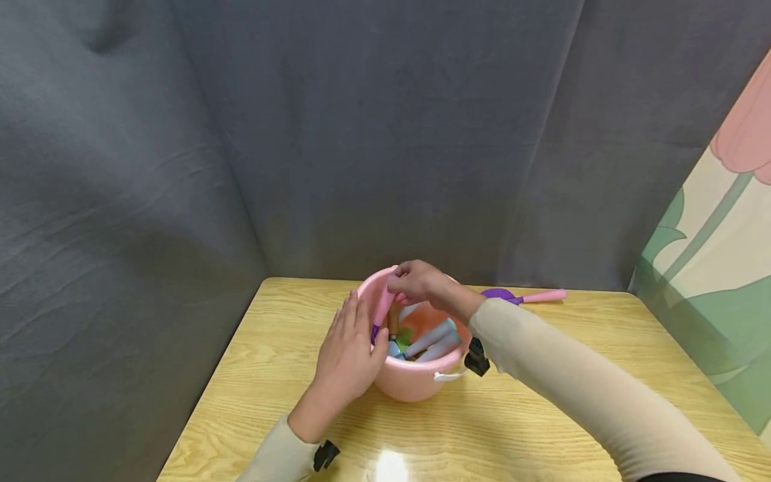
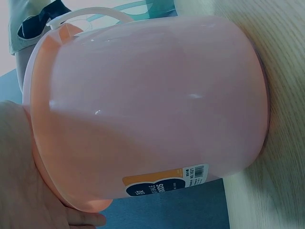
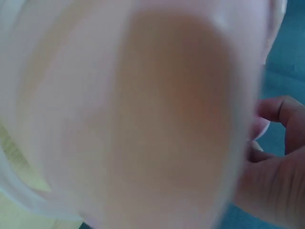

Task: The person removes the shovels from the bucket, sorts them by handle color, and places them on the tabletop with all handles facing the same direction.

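Note:
A pink bucket (image 1: 406,385) with a white handle (image 1: 448,376) stands on the table. My left hand (image 1: 349,348) rests against its left rim, fingers straight; the left wrist view shows the palm (image 2: 28,181) at the rim. Above the opening, my right hand (image 1: 418,281) pinches the pink handle (image 1: 383,304) of a utensil with a purple neck; its lower end is hidden in the bucket. Beside it inside are a brown handle (image 1: 393,320), pale blue-grey handles (image 1: 430,337) and something green (image 1: 405,336). In the right wrist view, the bucket wall (image 3: 176,119) covers much of the right hand (image 3: 271,176).
A purple utensil with a pink handle (image 1: 545,296) lies behind the right forearm at the table's back edge. Grey curtains (image 1: 385,134) hang behind and to the left. A flower-patterned panel (image 1: 717,234) stands at the right. The wooden table (image 1: 253,375) extends around the bucket.

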`<state>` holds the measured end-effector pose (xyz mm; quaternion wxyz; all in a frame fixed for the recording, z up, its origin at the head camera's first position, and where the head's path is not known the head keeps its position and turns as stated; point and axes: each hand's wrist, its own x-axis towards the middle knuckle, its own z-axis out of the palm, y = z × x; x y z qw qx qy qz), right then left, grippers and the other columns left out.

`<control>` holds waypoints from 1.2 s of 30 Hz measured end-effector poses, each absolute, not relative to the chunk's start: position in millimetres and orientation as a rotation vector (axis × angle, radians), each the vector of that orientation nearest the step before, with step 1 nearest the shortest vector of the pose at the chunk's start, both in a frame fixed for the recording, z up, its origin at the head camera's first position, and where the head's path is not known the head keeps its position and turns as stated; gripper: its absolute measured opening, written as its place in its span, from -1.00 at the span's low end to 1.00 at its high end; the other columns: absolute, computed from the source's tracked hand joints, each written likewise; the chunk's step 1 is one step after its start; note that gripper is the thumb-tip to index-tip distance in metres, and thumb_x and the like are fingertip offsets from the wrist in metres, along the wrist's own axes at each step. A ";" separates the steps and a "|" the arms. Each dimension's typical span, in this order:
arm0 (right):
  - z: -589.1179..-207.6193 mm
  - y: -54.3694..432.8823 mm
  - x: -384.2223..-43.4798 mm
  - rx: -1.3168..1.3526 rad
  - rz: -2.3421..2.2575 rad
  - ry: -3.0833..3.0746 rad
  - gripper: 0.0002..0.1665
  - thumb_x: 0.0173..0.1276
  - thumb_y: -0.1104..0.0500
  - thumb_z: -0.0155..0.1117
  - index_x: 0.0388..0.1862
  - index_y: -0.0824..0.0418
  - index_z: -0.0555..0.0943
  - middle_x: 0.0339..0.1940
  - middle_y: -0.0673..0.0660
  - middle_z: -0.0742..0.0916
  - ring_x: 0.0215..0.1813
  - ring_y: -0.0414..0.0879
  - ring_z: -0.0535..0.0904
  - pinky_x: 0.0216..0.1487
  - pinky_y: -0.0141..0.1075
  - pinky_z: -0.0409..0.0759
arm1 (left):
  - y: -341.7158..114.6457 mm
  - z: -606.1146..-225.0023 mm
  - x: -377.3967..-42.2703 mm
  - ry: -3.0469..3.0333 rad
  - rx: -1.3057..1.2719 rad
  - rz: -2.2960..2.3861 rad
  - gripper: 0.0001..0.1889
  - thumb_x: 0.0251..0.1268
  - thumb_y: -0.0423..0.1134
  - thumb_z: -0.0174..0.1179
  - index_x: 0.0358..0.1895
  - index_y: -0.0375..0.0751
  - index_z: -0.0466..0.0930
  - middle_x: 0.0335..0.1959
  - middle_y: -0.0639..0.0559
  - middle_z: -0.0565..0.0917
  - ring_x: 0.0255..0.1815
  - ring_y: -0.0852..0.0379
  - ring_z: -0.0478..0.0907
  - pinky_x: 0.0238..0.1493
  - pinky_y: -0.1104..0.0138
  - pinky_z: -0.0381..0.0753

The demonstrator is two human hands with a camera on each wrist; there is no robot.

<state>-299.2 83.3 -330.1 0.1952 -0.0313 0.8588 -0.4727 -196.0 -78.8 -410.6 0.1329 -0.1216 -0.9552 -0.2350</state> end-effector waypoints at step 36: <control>-287.9 137.1 -291.3 -0.092 -1.927 2.162 -0.49 0.48 0.01 0.29 0.24 0.30 0.53 -0.01 0.23 0.72 0.03 0.05 0.73 0.26 0.02 0.58 | -80.9 -414.1 -195.9 -2.744 -0.335 -0.707 -0.19 0.49 0.09 0.03 0.61 -0.31 0.03 0.65 -0.23 -0.01 0.64 -0.18 0.00 0.57 -0.06 0.08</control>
